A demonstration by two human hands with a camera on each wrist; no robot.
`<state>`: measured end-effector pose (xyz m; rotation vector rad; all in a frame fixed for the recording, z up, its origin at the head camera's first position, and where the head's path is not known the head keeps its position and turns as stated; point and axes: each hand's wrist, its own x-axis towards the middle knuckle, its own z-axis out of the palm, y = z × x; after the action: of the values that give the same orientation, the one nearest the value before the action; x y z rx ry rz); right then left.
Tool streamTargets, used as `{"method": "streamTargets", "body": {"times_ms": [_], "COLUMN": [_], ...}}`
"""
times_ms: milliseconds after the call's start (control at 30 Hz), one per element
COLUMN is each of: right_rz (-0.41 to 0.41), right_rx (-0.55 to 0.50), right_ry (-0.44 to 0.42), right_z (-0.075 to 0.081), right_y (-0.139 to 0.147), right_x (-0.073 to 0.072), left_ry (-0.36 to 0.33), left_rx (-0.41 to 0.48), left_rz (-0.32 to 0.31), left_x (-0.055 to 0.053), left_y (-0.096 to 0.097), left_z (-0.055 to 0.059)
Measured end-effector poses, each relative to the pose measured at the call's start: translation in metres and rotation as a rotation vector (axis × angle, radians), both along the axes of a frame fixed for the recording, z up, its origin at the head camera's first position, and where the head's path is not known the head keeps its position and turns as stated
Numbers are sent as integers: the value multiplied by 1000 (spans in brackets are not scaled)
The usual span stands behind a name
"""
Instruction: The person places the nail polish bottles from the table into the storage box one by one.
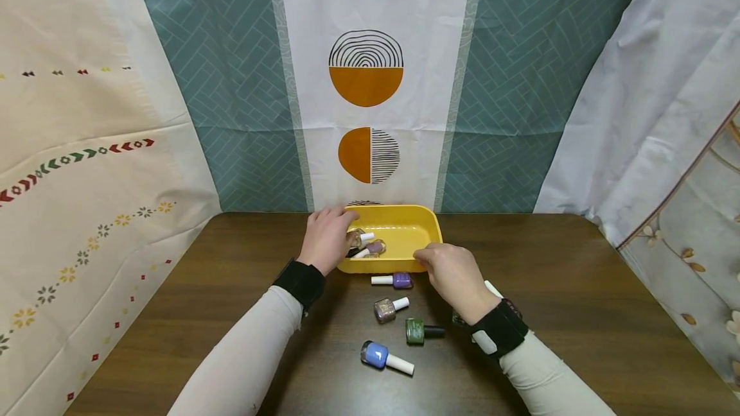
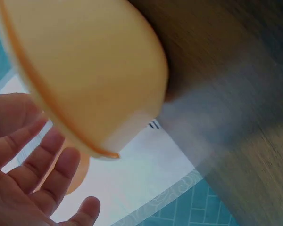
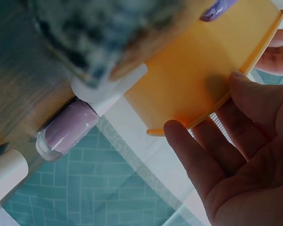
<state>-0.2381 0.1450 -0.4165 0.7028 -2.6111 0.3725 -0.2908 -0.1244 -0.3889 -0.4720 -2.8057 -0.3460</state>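
Yellow tray between two hands at the far edge of the tabletop

A patterned curtain (image 1: 367, 159) hangs behind the tabletop (image 1: 578, 287). On the near side of the tray lie nail polish bottles: a purple bottle (image 1: 401, 280), just beside the tray wall, cap to the left; a glitter bottle (image 1: 384, 311) and a green bottle (image 1: 414, 331), caps to the right; and a blue bottle (image 1: 376, 355), cap slanting right toward the near edge. The right wrist partly hides further bottles. The yellow tray (image 1: 401, 242) sits midway along the far edge, open side up, long axis roughly parallel to that edge; more bottles (image 1: 374, 248) lie in its left end. The right hand (image 1: 457, 275) pinches the rim at the near right corner, thumb outside. The left hand (image 1: 328, 239) is at the left end, fingers loosely bent; whether they grip the rim cannot be told
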Motion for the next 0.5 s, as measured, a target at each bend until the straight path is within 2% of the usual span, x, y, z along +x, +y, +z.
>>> {"method": "streamTargets", "body": {"times_ms": [133,300,400,500], "right_rz": [-8,-2,-4,-5], "right_rx": [-4,0,7,15], "right_ry": [-15,-19,-24,-32], "right_z": [1,2,2,2], "right_y": [-1,-1,0,1], "right_x": [0,0,-1,-2], "left_ry": [25,23,27,61], "left_rx": [44,80,79,56], "left_rz": [-31,-76,-118,-166], "left_x": [10,23,30,35], "left_y": [-5,-12,-14,-14], "left_z": [1,-3,-8,-12]}}
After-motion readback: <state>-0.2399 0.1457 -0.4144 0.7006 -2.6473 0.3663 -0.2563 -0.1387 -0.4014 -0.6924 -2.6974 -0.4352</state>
